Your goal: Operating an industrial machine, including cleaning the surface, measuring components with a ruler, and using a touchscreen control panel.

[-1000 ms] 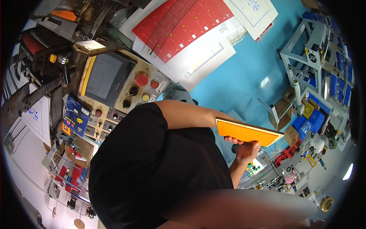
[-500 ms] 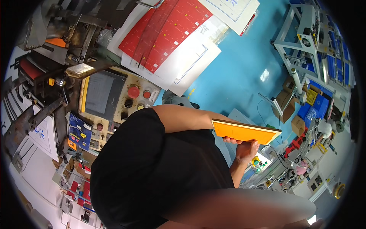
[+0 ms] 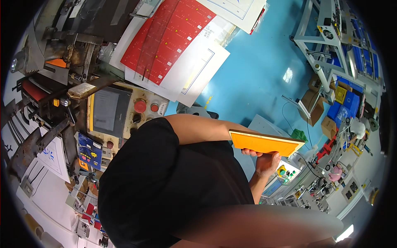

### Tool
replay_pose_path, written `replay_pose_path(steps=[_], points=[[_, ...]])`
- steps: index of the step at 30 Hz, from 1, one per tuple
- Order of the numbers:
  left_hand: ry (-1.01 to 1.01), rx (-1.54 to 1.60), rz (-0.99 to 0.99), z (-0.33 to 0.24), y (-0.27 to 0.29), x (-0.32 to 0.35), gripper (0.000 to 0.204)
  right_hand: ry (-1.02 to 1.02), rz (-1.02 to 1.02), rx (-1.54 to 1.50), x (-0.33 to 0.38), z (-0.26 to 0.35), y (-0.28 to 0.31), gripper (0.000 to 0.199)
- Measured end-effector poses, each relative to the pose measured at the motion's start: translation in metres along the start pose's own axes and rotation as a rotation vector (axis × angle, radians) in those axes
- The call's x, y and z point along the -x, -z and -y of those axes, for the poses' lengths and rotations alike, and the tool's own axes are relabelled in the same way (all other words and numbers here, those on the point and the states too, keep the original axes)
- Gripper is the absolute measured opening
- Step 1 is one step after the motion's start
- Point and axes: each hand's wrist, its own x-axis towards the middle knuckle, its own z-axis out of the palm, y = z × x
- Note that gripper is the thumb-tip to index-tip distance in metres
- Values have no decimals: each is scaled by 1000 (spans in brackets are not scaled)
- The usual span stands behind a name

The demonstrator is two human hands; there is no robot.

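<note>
A flat rectangular orange board with a pale edge is held tilted in front of me, right of the middle. My left forearm runs from a black sleeve to the board's far left corner. Most of my left hand is behind the board; fingertips that seem to be its own curl round the lower edge. My right hand grips that same edge a little farther right, thumb pressed against the board. Its forearm comes up from below.
At left stands a machine with a control panel and screen. Beyond it lie a red printed sheet and white sheets. Blue floor stretches behind the board. A metal frame, cartons and a cluttered bench are at right.
The surroundings have shifted in the view: the printed sheets leftward and up, the bench items at right slightly rightward. Both hands and the board keep their place and grip.
</note>
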Motion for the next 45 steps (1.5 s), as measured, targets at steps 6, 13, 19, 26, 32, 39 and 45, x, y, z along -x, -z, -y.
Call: replay_pose_path(steps=[6, 13, 19, 26, 32, 39, 45], points=[[-3, 21, 13, -2, 4, -4, 33, -7, 3, -5, -3, 5, -9, 40], [-18, 43, 27, -3, 5, -8, 33, -16, 60, -19, -8, 8, -17, 41], [-38, 61, 44, -2, 11, -1, 34, -20, 55, 5, -12, 6, -12, 42], [-115, 101, 89, -9, 23, 3, 34, -53, 74, 54, -20, 5, -23, 45], [-239, 156, 136, -7, 29, -1, 34, -135, 111, 147, -31, 6, -23, 47], [-358, 224, 173, -5, 44, -5, 34, -198, 196, 135, -54, 6, -48, 40], [-412, 239, 180, 4, 52, 12, 35, -190, 226, 168, -63, 3, -53, 40]])
